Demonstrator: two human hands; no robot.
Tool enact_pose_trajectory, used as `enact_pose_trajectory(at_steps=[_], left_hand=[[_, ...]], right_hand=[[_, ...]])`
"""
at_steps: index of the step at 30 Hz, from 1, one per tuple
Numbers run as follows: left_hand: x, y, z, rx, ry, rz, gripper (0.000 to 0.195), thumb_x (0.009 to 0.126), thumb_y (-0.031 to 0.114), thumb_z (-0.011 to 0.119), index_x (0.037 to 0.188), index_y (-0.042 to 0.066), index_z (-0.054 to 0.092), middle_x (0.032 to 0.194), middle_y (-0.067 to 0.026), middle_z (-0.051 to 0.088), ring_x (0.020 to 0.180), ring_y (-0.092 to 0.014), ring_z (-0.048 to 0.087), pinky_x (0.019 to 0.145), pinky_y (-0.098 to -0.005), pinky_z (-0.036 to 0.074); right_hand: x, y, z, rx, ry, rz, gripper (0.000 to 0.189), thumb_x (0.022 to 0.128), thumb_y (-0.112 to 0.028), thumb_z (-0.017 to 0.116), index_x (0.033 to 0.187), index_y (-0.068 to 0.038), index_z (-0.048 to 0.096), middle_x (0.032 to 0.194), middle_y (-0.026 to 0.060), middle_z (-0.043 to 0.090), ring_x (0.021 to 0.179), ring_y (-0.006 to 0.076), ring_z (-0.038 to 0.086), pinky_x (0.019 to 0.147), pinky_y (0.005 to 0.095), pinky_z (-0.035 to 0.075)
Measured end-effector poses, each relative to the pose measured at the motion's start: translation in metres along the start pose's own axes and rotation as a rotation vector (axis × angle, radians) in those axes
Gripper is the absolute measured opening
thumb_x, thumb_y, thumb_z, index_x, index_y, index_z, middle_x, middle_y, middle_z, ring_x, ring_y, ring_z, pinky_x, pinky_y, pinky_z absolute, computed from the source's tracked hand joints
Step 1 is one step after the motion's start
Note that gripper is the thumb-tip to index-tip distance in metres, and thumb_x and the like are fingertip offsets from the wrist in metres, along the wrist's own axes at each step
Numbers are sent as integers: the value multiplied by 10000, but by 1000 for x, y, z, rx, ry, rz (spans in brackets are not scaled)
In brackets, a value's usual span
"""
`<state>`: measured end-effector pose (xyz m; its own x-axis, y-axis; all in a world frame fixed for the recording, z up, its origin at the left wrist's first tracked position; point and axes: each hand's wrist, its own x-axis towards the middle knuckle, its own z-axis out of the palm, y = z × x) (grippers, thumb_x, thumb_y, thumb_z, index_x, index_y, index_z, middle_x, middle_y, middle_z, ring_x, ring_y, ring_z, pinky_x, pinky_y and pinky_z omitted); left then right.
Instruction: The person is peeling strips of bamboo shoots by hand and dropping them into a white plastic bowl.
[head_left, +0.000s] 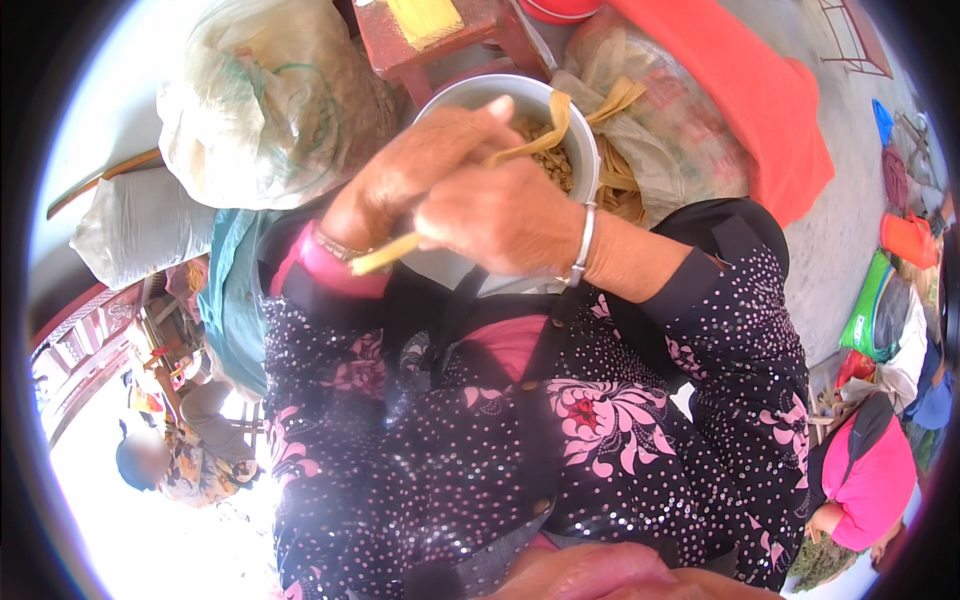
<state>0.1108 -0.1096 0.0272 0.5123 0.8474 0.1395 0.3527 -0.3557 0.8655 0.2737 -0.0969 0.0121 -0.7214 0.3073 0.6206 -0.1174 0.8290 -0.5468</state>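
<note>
Both hands are blurred and cross over a white bucket (589, 150) that holds small tan pieces (555, 161). My right hand (502, 214), with a silver bracelet at its wrist, is closed on a flat yellowish strip (536, 144). Behind it, my left hand (442, 142) curls against the same strip, its fingertips partly hidden. The strip's upper part loops over the bucket's far side. Its pale lower end sticks out below my right hand, near my left wrist. More such strips (619, 180) lie just right of the bucket, by a translucent sack (660, 112).
Ahead stands a red stool (480, 34) with a yellow piece (424, 19) on top. A full plastic sack (262, 112) is at the left, red cloth (772, 135) at the right. One person (150, 457) sits far left; another, in pink (870, 472), is at the lower right.
</note>
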Motion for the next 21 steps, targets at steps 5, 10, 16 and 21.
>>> enact_pose_trajectory(at_steps=[5,10,16,21], left_hand=[[24,13,26,-986,98,-746,397,937,373,595,1066,-1,629,773,-16,601,688,-65,534,643,-221,460],[29,9,10,-1008,70,-670,330,921,304,630,1069,9,637,802,21,601,691,-28,523,631,-202,458],[26,2,-4,-533,162,-506,209,959,156,568,1089,12,648,857,31,630,765,-41,563,695,-196,467],[27,-4,-2,31,379,-249,149,929,80,597,1041,-2,649,836,11,625,789,-64,588,712,-208,482]], right_hand=[[-10,-15,13,167,-79,61,115,826,-175,675,827,-94,593,715,23,538,659,219,582,545,332,432],[-6,-17,-6,230,147,260,166,886,-231,634,840,-88,563,722,74,550,667,280,603,569,390,457],[2,33,-42,80,471,430,276,1000,-265,480,951,-19,596,729,8,634,567,48,541,508,197,426],[10,45,-39,549,461,792,209,958,-187,527,896,8,567,728,63,574,637,137,561,593,273,452]])
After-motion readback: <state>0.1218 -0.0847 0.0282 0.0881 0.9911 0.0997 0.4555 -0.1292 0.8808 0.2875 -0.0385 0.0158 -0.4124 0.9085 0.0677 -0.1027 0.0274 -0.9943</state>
